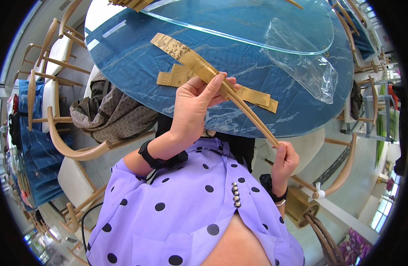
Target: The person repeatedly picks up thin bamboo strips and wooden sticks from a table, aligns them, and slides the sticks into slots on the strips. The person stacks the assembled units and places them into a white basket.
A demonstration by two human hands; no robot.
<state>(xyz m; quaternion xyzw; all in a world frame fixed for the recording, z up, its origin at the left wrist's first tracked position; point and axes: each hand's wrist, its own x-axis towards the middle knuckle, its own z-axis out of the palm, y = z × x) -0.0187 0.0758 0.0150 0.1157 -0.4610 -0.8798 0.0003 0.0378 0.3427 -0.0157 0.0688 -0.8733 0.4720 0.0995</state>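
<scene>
A pair of wooden chopsticks [253, 117] runs slantwise over the near edge of the round table, its upper part inside a gold paper chopstick sleeve [177, 49] with dark print. My left hand [190, 106] is closed round the sleeve near its open end, thumb on top. Lower right, my right hand [284, 162] pinches the bare ends of the chopsticks between thumb and fingers. Beneath my left hand, more gold sleeves [172, 76] lie on the table, crossing under the held one. Their middle is hidden by my hand.
A glass turntable [239, 40] covers the far part of the blue marbled table [137, 75]. Crumpled clear plastic [310, 77] lies at the right, and a gold stack [131, 3] at the far left. Wooden chairs [75, 153] stand around, one beside a patterned bag [111, 111].
</scene>
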